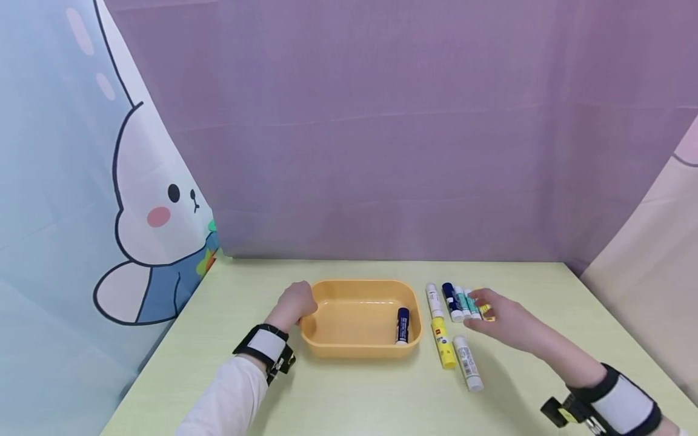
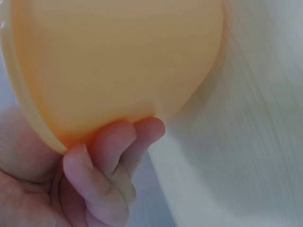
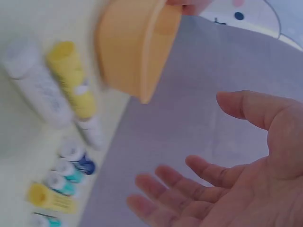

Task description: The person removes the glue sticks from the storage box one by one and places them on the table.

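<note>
My left hand (image 1: 294, 304) grips the left end of a shallow orange plastic tray (image 1: 360, 351). In the left wrist view, its fingertips press against the outside of the tray wall (image 2: 123, 61). One dark blue glue stick (image 1: 402, 326) lies in the tray's right part. My right hand (image 1: 504, 318) hovers over a row of glue sticks, thumb and fingers spread, holding nothing in the right wrist view. That row has a dark blue stick (image 1: 452, 302), white-and-teal sticks (image 3: 61, 183) and a yellow one (image 3: 52, 197), partly hidden by the hand in the head view.
Between tray and row lie a yellow glue stick (image 1: 443, 343) and a slim white one (image 1: 434, 300), end to end. A larger white glue stick (image 1: 468, 363) lies nearer me. A purple curtain (image 1: 382, 133) hangs behind the pale green table (image 1: 349, 399).
</note>
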{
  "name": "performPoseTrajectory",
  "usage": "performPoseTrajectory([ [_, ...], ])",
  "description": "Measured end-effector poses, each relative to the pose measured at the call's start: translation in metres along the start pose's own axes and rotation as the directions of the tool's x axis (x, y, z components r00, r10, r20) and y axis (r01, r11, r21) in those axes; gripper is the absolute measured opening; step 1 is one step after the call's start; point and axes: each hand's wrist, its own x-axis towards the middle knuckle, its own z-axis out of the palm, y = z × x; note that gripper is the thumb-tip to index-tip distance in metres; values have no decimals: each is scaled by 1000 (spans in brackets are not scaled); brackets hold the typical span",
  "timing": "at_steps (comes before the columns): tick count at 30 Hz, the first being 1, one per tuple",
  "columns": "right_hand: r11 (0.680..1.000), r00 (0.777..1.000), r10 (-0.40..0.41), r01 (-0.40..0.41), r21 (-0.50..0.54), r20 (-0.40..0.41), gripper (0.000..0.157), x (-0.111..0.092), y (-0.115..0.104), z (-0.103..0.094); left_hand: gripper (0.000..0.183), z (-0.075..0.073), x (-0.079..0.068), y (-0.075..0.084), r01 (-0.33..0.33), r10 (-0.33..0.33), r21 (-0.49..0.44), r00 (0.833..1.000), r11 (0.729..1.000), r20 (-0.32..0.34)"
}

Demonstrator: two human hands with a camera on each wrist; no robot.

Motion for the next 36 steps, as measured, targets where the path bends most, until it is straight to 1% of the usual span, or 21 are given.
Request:
performPoseTrajectory([
  [5,996,995,-77,74,-54,-65,81,3,-24,-15,14,0,0,0,2,-2,-7,1000,1000,4],
  [9,990,987,-125,118,-75,-97,88,6,-42,-25,13,0,0,0,-1,1,-6,1000,1000,4],
  [15,985,979,-157,146,-89,-133,92,12,-70,-34,12,0,0,0,-3,3,1,1000,1000,4],
  [19,981,972,-183,171,-94,-146,92,17,-88,-34,11,0,1,0,-7,7,3,1000,1000,1],
  [22,977,970,-202,191,-90,-133,92,22,-99,-29,12,1,1,-1,-10,10,-1,1000,1000,-2],
  [26,974,969,-223,216,-73,-110,94,29,-108,-16,13,2,2,-2,-15,15,-2,1000,1000,-4],
  [31,965,963,-257,251,-76,-82,94,38,-113,3,13,3,3,-2,-16,16,8,1000,1000,-4],
  [36,964,965,-260,257,-71,-41,93,45,-115,22,13,3,3,-1,-7,7,7,1000,1000,-1],
])
